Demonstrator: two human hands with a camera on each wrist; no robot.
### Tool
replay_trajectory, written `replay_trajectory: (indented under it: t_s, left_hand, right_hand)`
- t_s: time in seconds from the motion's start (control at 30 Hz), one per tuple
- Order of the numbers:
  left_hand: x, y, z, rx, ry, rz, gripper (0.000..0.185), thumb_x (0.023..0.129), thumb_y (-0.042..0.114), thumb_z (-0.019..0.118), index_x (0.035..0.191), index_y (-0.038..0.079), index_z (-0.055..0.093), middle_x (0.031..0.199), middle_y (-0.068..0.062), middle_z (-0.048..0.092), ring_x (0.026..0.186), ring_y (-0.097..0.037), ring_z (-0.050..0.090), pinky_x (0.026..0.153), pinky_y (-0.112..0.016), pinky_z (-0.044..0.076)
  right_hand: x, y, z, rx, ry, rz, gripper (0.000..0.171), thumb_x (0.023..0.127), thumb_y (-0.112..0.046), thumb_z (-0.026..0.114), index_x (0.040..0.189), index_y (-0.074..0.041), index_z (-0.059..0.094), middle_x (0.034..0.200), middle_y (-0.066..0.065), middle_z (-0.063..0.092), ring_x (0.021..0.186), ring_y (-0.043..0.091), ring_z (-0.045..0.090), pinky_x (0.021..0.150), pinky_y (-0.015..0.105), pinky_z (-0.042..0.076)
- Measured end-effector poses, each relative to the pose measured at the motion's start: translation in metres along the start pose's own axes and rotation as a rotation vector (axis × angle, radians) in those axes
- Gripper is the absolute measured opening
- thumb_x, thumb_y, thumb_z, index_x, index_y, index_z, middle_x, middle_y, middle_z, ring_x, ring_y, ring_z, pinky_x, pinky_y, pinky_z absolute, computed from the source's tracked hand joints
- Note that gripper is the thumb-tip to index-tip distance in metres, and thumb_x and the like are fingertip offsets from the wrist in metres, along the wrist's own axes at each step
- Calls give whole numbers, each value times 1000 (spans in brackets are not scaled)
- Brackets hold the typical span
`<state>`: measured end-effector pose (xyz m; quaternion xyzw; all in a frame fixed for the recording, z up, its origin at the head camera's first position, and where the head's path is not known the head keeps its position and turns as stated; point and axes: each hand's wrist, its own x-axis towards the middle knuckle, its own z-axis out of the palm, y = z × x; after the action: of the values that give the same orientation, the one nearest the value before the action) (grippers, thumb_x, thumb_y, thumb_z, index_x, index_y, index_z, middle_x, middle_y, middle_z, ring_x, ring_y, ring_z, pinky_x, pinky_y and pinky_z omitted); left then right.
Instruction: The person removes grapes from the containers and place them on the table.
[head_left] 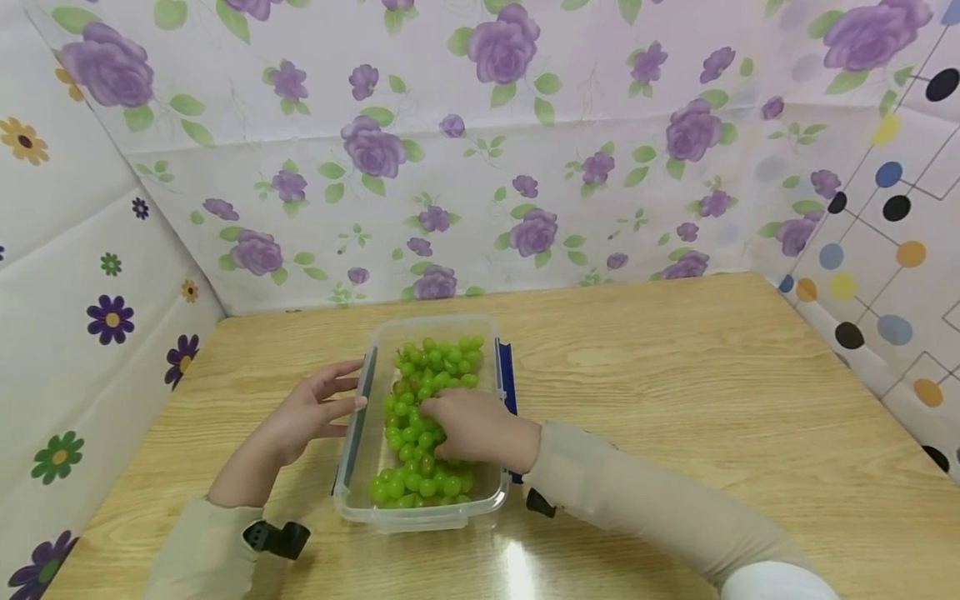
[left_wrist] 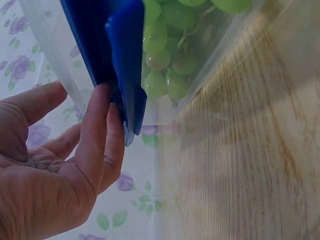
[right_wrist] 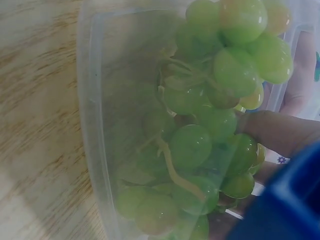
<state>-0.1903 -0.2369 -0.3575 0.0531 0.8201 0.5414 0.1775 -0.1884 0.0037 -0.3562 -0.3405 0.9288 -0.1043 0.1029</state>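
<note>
A clear plastic container [head_left: 435, 513] with blue side latches holds several bunches of green grapes [head_left: 408, 433]. Outside its left wall, my left hand [head_left: 303, 412] has its fingers extended, the fingertips touching the hanging blue latch [left_wrist: 127, 55] in the left wrist view. My right hand [head_left: 480, 425] reaches over the right wall into the container, fingers bent down into the grapes. Through the clear wall in the right wrist view, fingers [right_wrist: 280, 131] curl against a bunch of grapes [right_wrist: 192, 145]; some fingertips are hidden behind the fruit.
The container stands on a wood-grain table [head_left: 660, 375]. Another blue latch [head_left: 507, 375] hangs outward on its right side. Flower-patterned sheeting [head_left: 300, 217] rises behind and to the left, with dotted sheeting [head_left: 870, 292] to the right.
</note>
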Motion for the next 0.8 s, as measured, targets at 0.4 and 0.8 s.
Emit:
replay_trajectory:
  t_s: [0.4,0.8]
  left_hand:
    - [-1,-1,0,-4,12,5,69,96,23,57,152,10,19,149,-29,25,129,-46,38,92,-52,48]
    - [-2,1,1,5,18,0,68,97,24,57,152,11,19,148,-29,26,129,-46,38,92,-53,48]
  right_hand:
    - [1,2,3,-4,27,-1,42,80,-21,77,119,-14,64,108,0,67,94,12,62,71,25,52]
    - [-1,4,6,-5,68,-35,40,80,-21,78,117,-15,64,106,-1,66,90,11,62,66,23,51]
